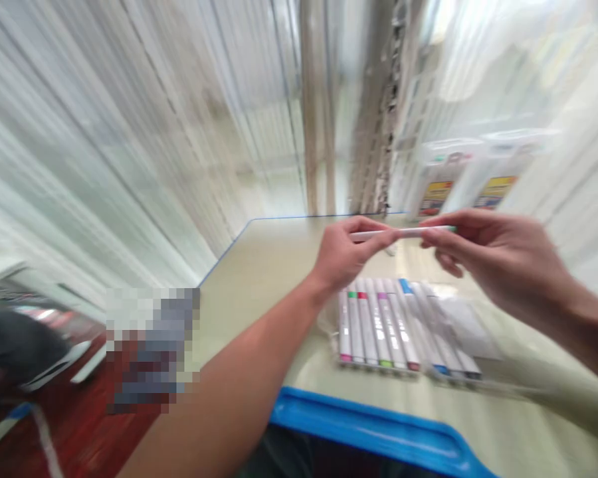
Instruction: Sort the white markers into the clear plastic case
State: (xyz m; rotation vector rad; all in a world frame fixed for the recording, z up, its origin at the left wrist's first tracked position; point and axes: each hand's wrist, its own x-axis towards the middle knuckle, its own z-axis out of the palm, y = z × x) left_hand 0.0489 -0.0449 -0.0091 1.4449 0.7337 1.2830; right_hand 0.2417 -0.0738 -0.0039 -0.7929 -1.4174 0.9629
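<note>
A slim white marker pen (409, 233) with a green end is held level above the table. My left hand (349, 249) pinches it near its left end, while my right hand (493, 245) grips its green tip between thumb and fingers. Below my hands, a row of white markers (379, 325) with coloured ends lies side by side in what looks like a clear holder. Several more markers (441, 338) lie at a slant to the right, beside a clear plastic piece (471, 325). Motion blur hides the finer detail.
The pale table (259, 265) has a blue edge. A blue plastic rim (369, 425) runs along the near side. Two clear packs (438, 179) with yellow labels stand at the back right. Pale curtains hang behind. At left is a red surface (99, 438) with dark items.
</note>
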